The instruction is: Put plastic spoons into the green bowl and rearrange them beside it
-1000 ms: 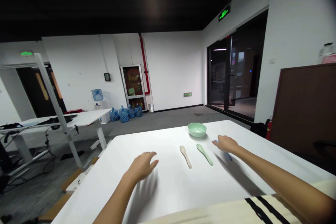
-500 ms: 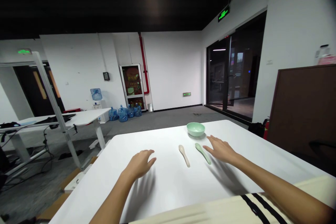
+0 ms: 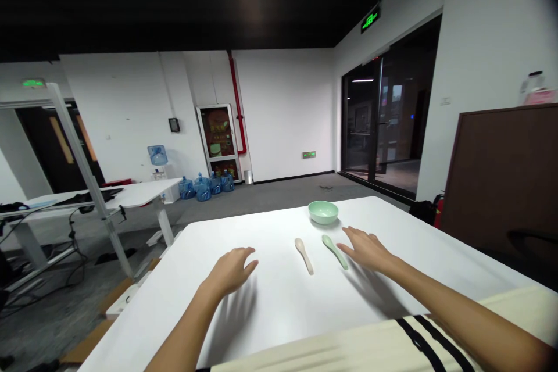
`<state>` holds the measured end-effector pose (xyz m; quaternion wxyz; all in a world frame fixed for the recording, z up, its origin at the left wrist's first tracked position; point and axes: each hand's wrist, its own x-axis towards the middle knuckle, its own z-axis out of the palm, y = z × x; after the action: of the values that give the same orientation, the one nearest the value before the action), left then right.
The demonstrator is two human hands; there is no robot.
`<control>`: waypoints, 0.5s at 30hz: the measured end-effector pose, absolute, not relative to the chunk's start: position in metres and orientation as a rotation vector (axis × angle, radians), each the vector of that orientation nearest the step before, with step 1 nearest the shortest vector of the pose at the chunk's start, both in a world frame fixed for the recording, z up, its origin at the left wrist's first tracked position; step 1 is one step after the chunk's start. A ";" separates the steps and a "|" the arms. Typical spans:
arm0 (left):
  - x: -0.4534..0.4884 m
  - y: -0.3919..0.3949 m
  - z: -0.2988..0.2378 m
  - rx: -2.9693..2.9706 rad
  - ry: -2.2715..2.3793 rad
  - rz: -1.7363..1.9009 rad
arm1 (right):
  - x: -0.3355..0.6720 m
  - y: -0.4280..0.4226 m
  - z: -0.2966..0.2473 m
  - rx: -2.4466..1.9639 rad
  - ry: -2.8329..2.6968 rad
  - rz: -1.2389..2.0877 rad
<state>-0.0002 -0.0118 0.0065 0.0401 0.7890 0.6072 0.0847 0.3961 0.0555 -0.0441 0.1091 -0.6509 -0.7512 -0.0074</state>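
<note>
One green spoon point(image 3: 335, 251) lies just beside the right hand point(image 3: 365, 250).

Head-worn view from just above the near edge of a white table point(image 3: 174, 325), facing forward and down, close over both arms: left hand point(image 3: 229, 272) at near left, right hand point(image 3: 365, 250) at near right. Wide sweep beyond, out to a far white wall point(image 3: 283, 110), with a glass door point(image 3: 383, 122) at right and a desk point(image 3: 131, 197) at left.
</note>
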 end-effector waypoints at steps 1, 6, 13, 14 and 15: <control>0.000 -0.012 0.006 2.418 1.860 0.257 | 0.396 0.056 -0.045 -1.914 -2.210 -0.025; 0.000 -0.011 0.006 2.420 1.859 0.260 | 0.397 0.056 -0.045 -1.901 -2.211 -0.039; 0.000 -0.011 0.006 2.424 1.849 0.255 | 0.390 0.056 -0.034 -1.865 -2.205 -0.017; 0.000 -0.011 0.007 2.425 1.849 0.256 | 0.387 0.058 -0.032 -1.860 -2.209 -0.010; 0.001 -0.011 0.007 2.425 1.847 0.258 | 0.384 0.060 -0.028 -1.854 -2.215 -0.002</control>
<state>0.0005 -0.0112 0.0066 0.0409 0.7920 0.6033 0.0841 0.3838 0.0597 -0.0284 0.1263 -0.6367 -0.7607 -0.0006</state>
